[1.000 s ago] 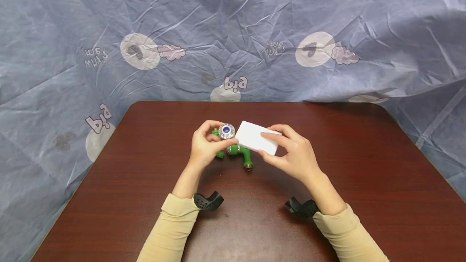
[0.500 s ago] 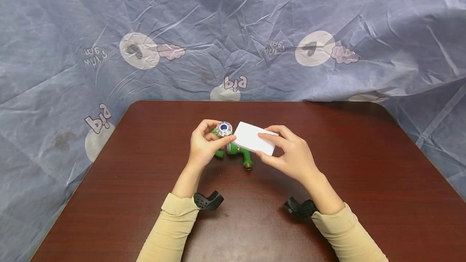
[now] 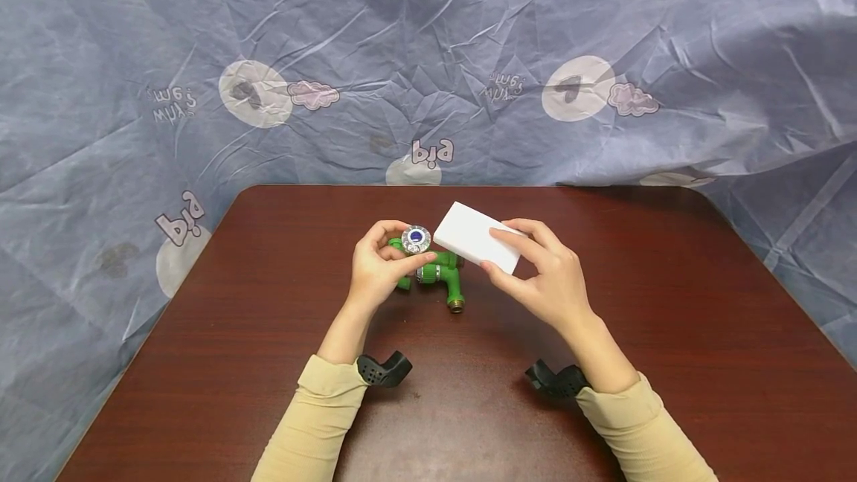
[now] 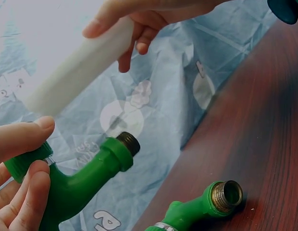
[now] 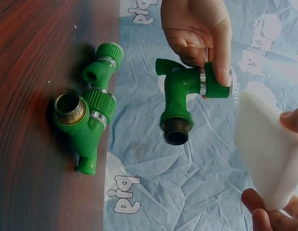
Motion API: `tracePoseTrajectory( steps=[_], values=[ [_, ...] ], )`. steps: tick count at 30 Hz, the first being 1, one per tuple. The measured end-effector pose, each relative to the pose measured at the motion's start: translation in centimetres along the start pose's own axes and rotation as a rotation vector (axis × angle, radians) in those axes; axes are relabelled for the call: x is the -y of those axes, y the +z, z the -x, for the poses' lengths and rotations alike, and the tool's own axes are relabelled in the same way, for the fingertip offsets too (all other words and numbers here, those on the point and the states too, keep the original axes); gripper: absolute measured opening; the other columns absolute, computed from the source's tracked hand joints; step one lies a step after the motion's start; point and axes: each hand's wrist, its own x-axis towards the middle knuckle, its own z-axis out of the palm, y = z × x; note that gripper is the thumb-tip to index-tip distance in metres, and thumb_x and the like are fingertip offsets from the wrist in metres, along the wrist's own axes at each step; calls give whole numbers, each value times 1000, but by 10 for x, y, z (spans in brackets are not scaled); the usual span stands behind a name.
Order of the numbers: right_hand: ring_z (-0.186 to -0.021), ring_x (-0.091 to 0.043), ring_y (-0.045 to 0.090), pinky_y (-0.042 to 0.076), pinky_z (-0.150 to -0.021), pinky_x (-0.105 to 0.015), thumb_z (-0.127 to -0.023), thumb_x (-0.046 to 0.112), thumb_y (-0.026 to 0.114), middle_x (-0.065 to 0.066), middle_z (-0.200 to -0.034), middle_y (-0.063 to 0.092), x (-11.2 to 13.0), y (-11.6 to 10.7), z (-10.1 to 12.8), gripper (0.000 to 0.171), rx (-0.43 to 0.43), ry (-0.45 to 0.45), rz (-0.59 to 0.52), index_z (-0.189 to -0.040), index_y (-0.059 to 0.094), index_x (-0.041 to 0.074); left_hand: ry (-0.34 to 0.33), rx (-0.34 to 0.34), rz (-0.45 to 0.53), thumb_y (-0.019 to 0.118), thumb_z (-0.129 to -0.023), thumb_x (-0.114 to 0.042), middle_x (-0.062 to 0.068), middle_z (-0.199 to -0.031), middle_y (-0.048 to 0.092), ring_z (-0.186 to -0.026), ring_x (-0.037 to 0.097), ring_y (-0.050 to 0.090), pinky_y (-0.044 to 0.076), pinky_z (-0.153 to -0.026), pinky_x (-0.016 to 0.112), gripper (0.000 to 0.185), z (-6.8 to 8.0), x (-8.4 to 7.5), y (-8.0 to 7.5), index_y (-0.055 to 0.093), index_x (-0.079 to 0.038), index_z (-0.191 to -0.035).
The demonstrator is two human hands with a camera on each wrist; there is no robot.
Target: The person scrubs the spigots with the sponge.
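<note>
My left hand grips a green tap by its ribbed knob, holding it above the table. The knob's silver face with a blue centre is turned up in the head view. The tap's threaded brown end is bare. My right hand pinches a white sponge block between thumb and fingers. The sponge hangs tilted close to the knob, with a small gap between them in the right wrist view. Below, two more green taps lie on the table: one with a wide threaded mouth, another partly overlapped.
A dark red wooden table spreads under both arms. Behind its far edge hangs a creased blue-grey printed cloth. A black wrist mount sits on the left forearm, and a similar wrist mount on the right.
The sponge has moved up and a little right, off the tap body, uncovering more green. The knob's face tipped slightly and came back; my left hand has stayed nearly in place.
</note>
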Motion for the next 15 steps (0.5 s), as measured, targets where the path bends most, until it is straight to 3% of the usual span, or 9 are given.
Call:
tracePoseTrajectory(
  steps=[5,10,15],
  values=[
    [-90,-21,61,46,-66,-28,-76,30,74,-5,-108,63,4,3,1,33,28,-32,-66,-105,72,13,23,20,-50,79,-65,10,9,-92,64,-51,9,56,43,-45,20,47,1,2,1,62,2,-108],
    [-92,-20,61,48,-65,-31,-80,38,72,-6,-112,61,5,8,3,37,83,-56,-43,-107,71,13,42,82,-84,76,-67,11,15,-93,64,-55,9,59,39,-44,21,44,4,2,4,64,1,-108],
    [-91,-21,61,49,-62,-34,-74,27,78,-7,-110,62,3,9,4,37,49,-4,-1,-107,71,11,63,109,-79,79,-66,7,12,-99,64,-55,10,59,36,-44,20,45,5,3,8,64,1,-108]
  ],
)
